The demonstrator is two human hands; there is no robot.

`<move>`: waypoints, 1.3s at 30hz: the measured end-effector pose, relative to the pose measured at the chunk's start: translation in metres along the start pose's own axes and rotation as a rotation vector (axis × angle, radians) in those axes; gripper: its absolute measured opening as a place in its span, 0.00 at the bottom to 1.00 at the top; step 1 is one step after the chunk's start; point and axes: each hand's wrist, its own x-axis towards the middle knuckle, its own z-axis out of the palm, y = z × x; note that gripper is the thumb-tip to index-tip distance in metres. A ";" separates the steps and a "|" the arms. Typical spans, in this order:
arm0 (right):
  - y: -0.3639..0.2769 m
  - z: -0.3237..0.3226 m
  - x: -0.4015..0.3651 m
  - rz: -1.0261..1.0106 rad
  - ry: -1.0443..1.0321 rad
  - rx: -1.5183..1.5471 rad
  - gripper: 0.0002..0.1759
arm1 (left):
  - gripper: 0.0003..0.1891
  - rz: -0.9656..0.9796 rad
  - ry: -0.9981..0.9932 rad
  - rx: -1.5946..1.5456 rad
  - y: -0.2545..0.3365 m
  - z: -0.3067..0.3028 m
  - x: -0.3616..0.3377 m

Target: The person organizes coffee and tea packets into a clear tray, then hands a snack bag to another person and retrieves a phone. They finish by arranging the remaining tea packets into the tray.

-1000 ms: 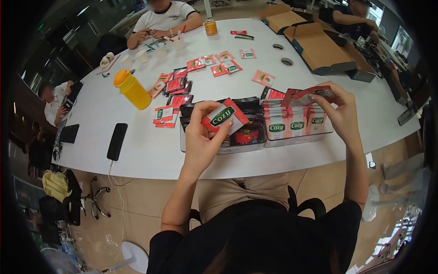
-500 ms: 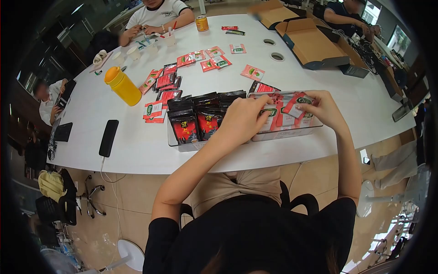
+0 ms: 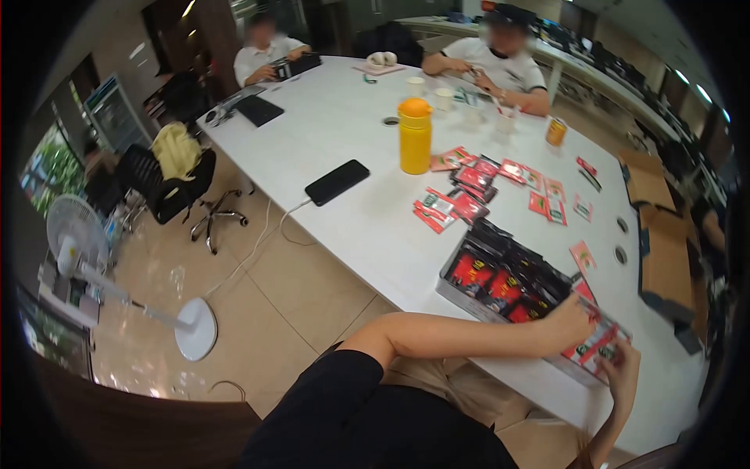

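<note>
My left hand (image 3: 569, 324) reaches over a clear box (image 3: 584, 374) of red-and-white tea sachets (image 3: 584, 352), its blurred fingers bent down at the far side. At the box's right end, my right hand (image 3: 625, 366) is closed, thumb and fingers pinching a red tea sachet (image 3: 606, 354) with a green label. Beside my left wrist stands a second clear box (image 3: 459, 296) packed with black-and-red coffee sachets (image 3: 504, 289). The two boxes sit end to end along the table's near edge.
Loose sachets (image 3: 473, 184) lie on the white table (image 3: 344, 242) beyond the boxes. A yellow bottle (image 3: 416, 141), a plugged-in phone (image 3: 337, 182), paper cups (image 3: 444, 98) and a drink can (image 3: 555, 131) stand farther off. Cardboard boxes (image 3: 664, 258) are at right; two people sit across.
My view has swung left, so the table and boxes appear turned and lower right. Both hands remain at the tea sachet box, the right still pinching a sachet.
</note>
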 end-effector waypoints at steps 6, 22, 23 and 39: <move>-0.003 -0.018 -0.007 0.146 -0.099 -0.182 0.18 | 0.18 -0.030 0.003 0.088 0.008 0.006 0.007; -0.064 -0.010 -0.016 0.054 -0.107 -0.177 0.09 | 0.17 0.010 0.028 0.246 0.022 0.016 0.025; -0.059 -0.006 -0.017 0.043 -0.140 -0.115 0.09 | 0.18 0.024 0.016 0.219 0.021 0.013 0.024; -0.061 0.009 -0.017 0.167 -0.033 -0.085 0.11 | 0.06 0.247 0.795 -1.720 -0.028 -0.214 -0.079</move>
